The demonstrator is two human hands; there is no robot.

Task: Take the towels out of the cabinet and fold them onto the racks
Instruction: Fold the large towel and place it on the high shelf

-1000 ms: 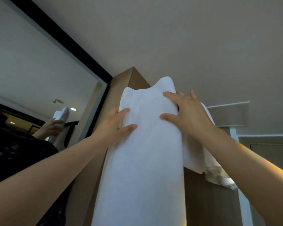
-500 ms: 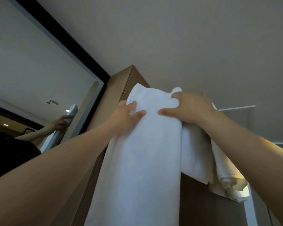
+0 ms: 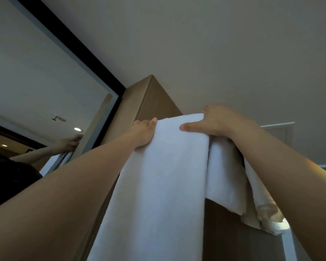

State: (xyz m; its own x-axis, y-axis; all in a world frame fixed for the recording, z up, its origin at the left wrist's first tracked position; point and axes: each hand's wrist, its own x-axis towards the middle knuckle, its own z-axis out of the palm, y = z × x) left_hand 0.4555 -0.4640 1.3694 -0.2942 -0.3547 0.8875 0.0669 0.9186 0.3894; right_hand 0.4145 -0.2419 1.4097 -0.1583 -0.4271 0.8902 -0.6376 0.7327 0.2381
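head view: the white towel (image 3: 158, 185) hangs long from its top fold, up high in front of the wooden cabinet (image 3: 158, 98). your left hand (image 3: 143, 133) and right hand (image 3: 216, 121) each pinch that fold, one per corner, probably to keep the edge level. mirror (image 3: 36, 81) off left.

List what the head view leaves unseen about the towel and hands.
- Towel: its lower end is cut off by the bottom edge.
- What it hangs over: covered by the towel itself.
- Left hand and right hand: fingertips hidden behind the towel's top edge.
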